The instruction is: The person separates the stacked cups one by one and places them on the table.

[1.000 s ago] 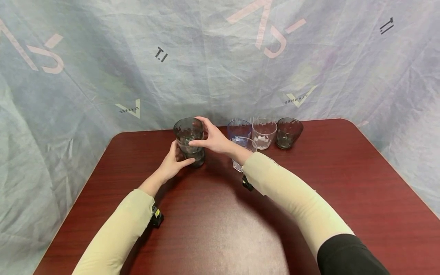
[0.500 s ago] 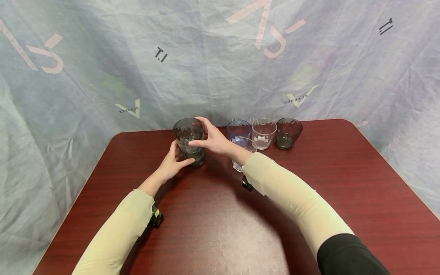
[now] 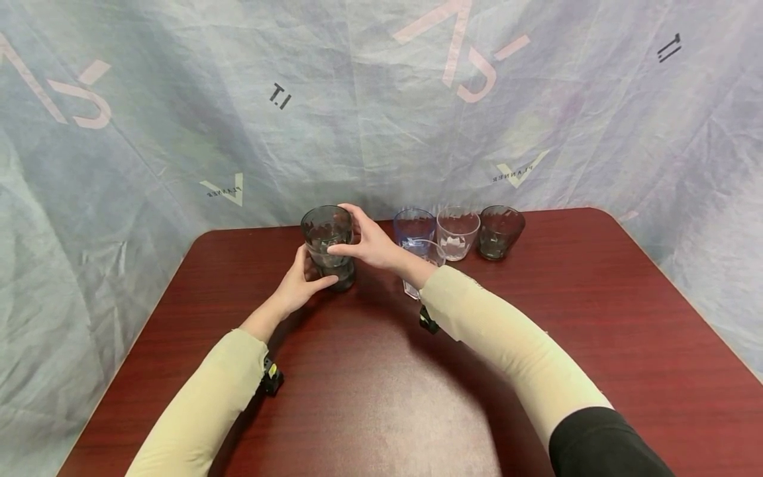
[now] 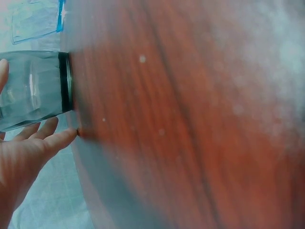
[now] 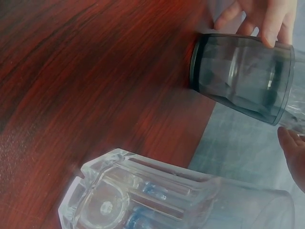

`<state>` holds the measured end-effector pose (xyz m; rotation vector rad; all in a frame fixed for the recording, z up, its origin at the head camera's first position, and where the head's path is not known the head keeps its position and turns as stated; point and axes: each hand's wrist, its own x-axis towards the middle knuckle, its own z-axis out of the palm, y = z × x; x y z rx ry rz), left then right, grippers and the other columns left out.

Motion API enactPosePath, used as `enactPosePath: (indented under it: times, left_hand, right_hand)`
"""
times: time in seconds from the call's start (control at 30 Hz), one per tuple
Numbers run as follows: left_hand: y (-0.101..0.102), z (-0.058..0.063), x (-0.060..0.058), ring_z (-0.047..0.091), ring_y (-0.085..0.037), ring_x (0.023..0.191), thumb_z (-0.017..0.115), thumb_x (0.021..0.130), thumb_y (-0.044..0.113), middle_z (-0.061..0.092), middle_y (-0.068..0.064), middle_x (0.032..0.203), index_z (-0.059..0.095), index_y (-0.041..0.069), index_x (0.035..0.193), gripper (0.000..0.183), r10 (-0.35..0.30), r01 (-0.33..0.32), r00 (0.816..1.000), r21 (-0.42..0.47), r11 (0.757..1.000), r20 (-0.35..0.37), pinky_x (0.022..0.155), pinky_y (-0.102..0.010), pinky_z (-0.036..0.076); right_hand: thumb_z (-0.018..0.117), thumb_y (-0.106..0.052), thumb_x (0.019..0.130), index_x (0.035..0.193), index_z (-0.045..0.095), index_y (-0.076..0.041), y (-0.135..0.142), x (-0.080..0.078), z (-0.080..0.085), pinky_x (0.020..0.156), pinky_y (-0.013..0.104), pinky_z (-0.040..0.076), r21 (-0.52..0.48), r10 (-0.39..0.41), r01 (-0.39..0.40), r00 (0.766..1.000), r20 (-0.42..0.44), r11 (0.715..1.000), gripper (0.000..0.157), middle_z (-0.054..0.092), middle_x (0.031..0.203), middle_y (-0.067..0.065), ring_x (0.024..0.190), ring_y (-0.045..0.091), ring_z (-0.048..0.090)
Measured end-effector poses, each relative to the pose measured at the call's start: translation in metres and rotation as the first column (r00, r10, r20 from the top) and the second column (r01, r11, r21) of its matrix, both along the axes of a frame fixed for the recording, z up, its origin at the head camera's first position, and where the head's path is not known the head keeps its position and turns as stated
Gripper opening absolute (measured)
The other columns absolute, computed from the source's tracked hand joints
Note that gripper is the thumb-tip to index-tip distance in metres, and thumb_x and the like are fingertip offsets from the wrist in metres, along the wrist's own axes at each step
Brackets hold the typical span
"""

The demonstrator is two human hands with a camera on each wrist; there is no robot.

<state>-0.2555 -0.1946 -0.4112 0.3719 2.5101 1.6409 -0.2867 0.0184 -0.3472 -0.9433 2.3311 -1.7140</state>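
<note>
A stack of tumblers stands upright toward the back left of the table in the head view. Its lower smoky grey tumbler [image 5: 238,71] has its base at the wood, and a clear section rises from its mouth in the right wrist view. Uppermost is another smoky tumbler [image 3: 326,222]. My left hand [image 3: 295,285] holds the lower part of the stack from the left, thumb in front, the other fingers partly hidden behind. From the right, my right hand [image 3: 372,242] grips the upper tumbler between thumb and fingers.
Right of the stack, a blue tumbler [image 3: 414,222], a clear tumbler [image 3: 457,232] and a smoky tumbler [image 3: 501,232] stand in a row at the table's back edge. A clear faceted tumbler [image 5: 143,191] stands nearer, partly behind my right wrist. Printed cloth [image 3: 369,146] hangs behind the table.
</note>
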Motion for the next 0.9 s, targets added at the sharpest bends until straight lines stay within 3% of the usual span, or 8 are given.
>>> enactPosePath:
  times: [0.3,0.57,0.67,0.9]
  left_hand:
    - [0.001,0.001,0.001,0.031,-0.032,0.139,0.073,0.090,0.022,0.024,-0.015,0.155,0.008,0.022,0.154,0.092,-0.004,0.003,1.000,0.026,1.000,0.021,0.110,-0.051,0.029]
    - [0.008,0.030,0.019,0.029,-0.037,0.139,0.069,0.092,0.013,0.022,-0.021,0.155,0.005,0.014,0.155,0.090,-0.016,0.015,0.998,0.021,1.000,0.066,0.109,-0.052,0.029]
    - [0.008,0.030,0.018,0.030,-0.039,0.139,0.069,0.092,0.012,0.021,-0.022,0.154,0.004,0.012,0.154,0.090,-0.018,0.017,0.998,0.013,1.000,0.065,0.109,-0.053,0.029]
    - [0.000,0.004,0.001,0.032,-0.036,0.138,0.073,0.090,0.020,0.025,-0.017,0.154,0.008,0.021,0.154,0.092,-0.007,0.006,0.999,0.017,1.000,0.036,0.108,-0.053,0.031]
  right_hand:
    - [0.075,-0.014,0.087,0.150,0.025,-0.009,0.000,0.001,-0.002,0.095,0.035,0.046,0.010,-0.005,0.005,1.000,-0.008,1.000,0.080,0.042,0.146,0.011,0.128,0.022,0.047]
    - [0.075,-0.014,0.088,0.150,0.024,-0.009,-0.001,0.002,-0.002,0.097,0.037,0.045,0.015,-0.013,0.013,1.000,-0.015,1.000,0.080,0.041,0.146,0.014,0.130,0.024,0.046]
    - [0.074,-0.014,0.088,0.151,0.023,-0.009,-0.001,0.002,-0.002,0.095,0.037,0.047,0.019,-0.001,0.002,1.000,-0.031,1.000,0.081,0.040,0.147,0.016,0.130,0.026,0.046]
    - [0.075,-0.015,0.088,0.150,0.023,-0.010,-0.001,0.001,-0.001,0.093,0.035,0.048,0.020,0.010,-0.009,0.996,-0.090,1.000,0.081,0.042,0.144,0.012,0.125,0.026,0.049]
